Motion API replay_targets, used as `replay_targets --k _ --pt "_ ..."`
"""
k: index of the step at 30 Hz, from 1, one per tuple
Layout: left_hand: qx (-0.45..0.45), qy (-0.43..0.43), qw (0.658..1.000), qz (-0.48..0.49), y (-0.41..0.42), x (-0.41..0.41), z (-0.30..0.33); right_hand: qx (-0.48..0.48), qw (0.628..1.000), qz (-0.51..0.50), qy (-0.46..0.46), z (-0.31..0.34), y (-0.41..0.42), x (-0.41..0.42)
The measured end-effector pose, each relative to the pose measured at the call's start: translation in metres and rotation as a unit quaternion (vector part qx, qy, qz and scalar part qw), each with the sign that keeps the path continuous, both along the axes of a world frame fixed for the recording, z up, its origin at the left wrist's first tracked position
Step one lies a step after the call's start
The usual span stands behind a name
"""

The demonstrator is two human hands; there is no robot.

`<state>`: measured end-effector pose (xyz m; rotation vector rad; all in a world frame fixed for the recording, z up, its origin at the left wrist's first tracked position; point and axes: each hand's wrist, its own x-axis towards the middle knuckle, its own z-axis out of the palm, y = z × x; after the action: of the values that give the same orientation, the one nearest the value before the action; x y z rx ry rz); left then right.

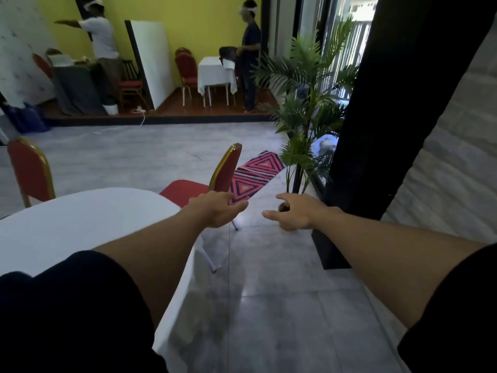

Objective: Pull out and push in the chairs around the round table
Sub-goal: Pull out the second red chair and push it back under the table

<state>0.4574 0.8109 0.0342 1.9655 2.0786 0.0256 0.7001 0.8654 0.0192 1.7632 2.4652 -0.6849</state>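
The round table (80, 222) with a white cloth fills the lower left. A red chair with a gold frame (226, 170) stands at its right side, seat tucked toward the table. My left hand (217, 211) reaches out just below the chair's back, fingers apart, holding nothing. My right hand (293, 214) is stretched out to the right of it over the grey floor, also open and empty. A second red chair (29, 170) stands at the table's far left side.
A black pillar (398, 103) and a potted palm (309, 103) stand close on the right. A red patterned mat (255, 176) lies on the floor beyond the chair. On a raised platform at the back are two people, more chairs and a small white table (215, 74).
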Motion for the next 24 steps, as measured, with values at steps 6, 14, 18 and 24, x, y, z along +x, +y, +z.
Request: replay_targets --k 6,14,18,24 --pt "-0.01 0.001 0.999 0.03 0.076 0.007 0.006 0.007 1.0 0.029 0.003 -0.009 0.096 -0.014" --pt "-0.024 -0.007 0.996 0.088 0.196 0.015 0.003 0.009 0.995 0.102 -0.015 -0.002 0.24 -0.027" --pt "0.001 -0.015 0.993 0.113 0.252 0.008 0.0 0.016 0.99 0.14 -0.012 0.003 0.3 -0.031" --pt "-0.005 -0.012 0.991 0.132 0.328 -0.016 -0.021 0.004 0.984 0.177 -0.021 -0.009 0.382 -0.055"
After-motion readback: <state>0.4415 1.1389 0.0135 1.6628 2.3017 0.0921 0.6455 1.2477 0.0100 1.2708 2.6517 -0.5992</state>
